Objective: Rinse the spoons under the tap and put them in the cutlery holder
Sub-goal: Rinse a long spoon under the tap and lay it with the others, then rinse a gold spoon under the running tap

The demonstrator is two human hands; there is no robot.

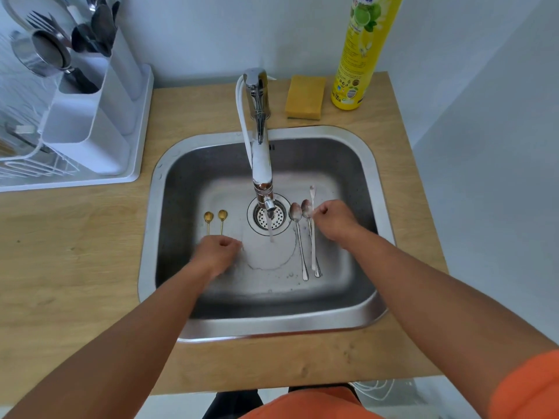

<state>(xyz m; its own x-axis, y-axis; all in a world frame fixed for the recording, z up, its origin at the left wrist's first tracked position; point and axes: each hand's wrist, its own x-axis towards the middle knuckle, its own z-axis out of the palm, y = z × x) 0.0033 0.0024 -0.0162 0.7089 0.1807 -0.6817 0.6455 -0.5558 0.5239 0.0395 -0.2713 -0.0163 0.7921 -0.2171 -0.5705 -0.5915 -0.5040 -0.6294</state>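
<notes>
- Your right hand (332,220) pinched a pale spoon (312,231) at the drain's (270,215) 3 o'clock, above two steel spoons (298,234).
- Your left hand (219,252) was curled over two gold spoons' (215,220) handles at 9 o'clock.
- The tap (261,164) ran.
- The holder (90,116) stood on the bench (75,237) at 10 o'clock.

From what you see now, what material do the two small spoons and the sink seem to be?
The two small spoons look like gold-coloured metal: shiny yellow bowls and thin stems; plated or solid, I cannot tell. The sink looks like brushed stainless steel: grey with soft reflections.
</notes>
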